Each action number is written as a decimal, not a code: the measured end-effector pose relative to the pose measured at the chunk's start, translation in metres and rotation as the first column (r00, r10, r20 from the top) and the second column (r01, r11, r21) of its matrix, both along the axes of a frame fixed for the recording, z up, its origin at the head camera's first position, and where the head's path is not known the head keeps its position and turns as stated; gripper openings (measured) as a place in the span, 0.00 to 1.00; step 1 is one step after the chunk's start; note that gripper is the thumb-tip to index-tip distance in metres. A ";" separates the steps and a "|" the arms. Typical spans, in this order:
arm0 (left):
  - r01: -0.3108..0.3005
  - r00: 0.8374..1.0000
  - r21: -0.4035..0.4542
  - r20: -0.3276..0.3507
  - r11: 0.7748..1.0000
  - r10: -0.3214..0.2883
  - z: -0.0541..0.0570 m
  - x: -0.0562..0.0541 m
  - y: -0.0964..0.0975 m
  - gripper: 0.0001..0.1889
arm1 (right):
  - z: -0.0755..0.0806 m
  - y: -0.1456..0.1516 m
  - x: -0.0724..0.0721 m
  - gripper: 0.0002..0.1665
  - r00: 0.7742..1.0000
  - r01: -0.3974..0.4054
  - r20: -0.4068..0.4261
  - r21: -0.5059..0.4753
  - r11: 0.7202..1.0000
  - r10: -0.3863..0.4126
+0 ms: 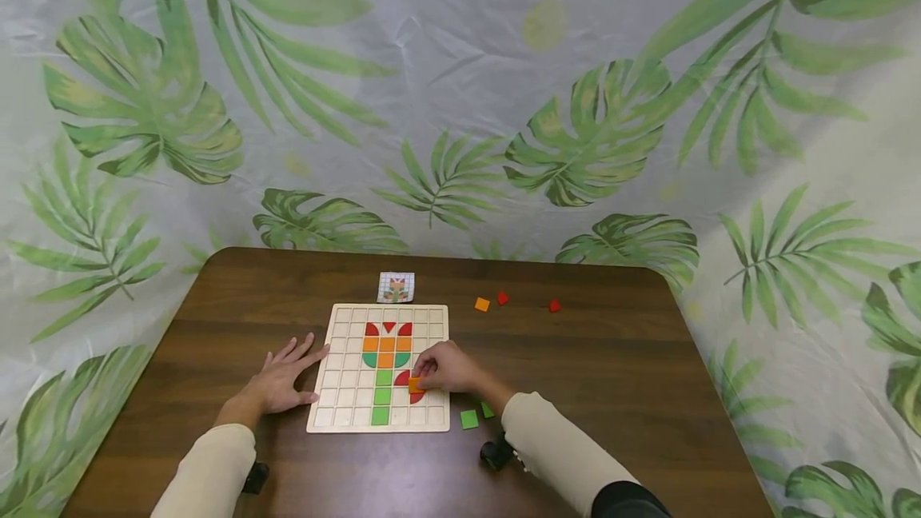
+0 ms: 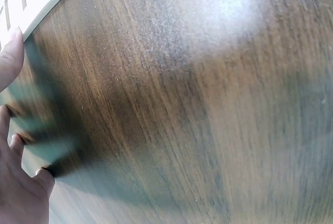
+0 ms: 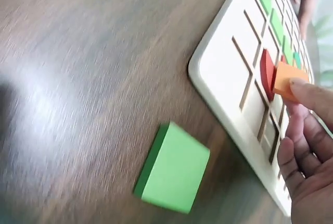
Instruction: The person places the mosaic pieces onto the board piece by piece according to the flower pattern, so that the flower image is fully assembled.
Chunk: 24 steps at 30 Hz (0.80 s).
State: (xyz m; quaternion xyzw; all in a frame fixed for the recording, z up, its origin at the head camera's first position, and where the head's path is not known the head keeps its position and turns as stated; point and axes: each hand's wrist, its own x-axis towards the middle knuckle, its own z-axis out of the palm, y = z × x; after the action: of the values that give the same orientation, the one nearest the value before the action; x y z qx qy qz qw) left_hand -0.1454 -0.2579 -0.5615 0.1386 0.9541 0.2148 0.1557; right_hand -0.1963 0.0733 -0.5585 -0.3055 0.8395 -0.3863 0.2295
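The orange tile (image 1: 414, 384) is over the lower right part of the grid board (image 1: 338, 402), pinched by the right hand (image 1: 446, 368). The left hand (image 1: 282, 380) lies flat, fingers spread, at the board's left edge on the table (image 1: 619, 366).

The table (image 1: 612, 358) is dark wood-grain with a soft sheen. The board (image 1: 345, 402) is pale, matt wood. The orange block (image 3: 289, 78) and green block (image 3: 174, 169) look smooth and matt, perhaps painted wood. The backdrop (image 1: 460, 86) is creased leaf-print cloth.
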 end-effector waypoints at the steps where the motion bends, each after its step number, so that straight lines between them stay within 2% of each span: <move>1: -0.001 1.000 0.001 0.000 1.000 0.001 0.000 0.000 0.000 0.44 | 0.000 -0.002 0.000 0.02 1.000 0.006 0.004 -0.005 1.000 -0.006; 8: 0.001 1.000 0.005 -0.004 1.000 -0.001 -0.001 -0.001 -0.001 0.44 | -0.003 -0.015 0.004 0.04 1.000 0.012 -0.010 -0.031 0.999 -0.013; 24: -0.007 1.000 -0.003 0.002 1.000 0.007 -0.001 0.000 0.001 0.45 | -0.011 -0.024 0.015 0.04 0.991 0.013 -0.137 0.063 0.998 -0.005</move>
State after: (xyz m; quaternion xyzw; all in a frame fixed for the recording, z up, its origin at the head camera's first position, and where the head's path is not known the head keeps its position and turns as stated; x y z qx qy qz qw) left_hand -0.1449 -0.2570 -0.5626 0.1348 0.9548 0.2141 0.1563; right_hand -0.1813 0.0497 -0.5698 -0.3199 0.8665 -0.3386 0.1794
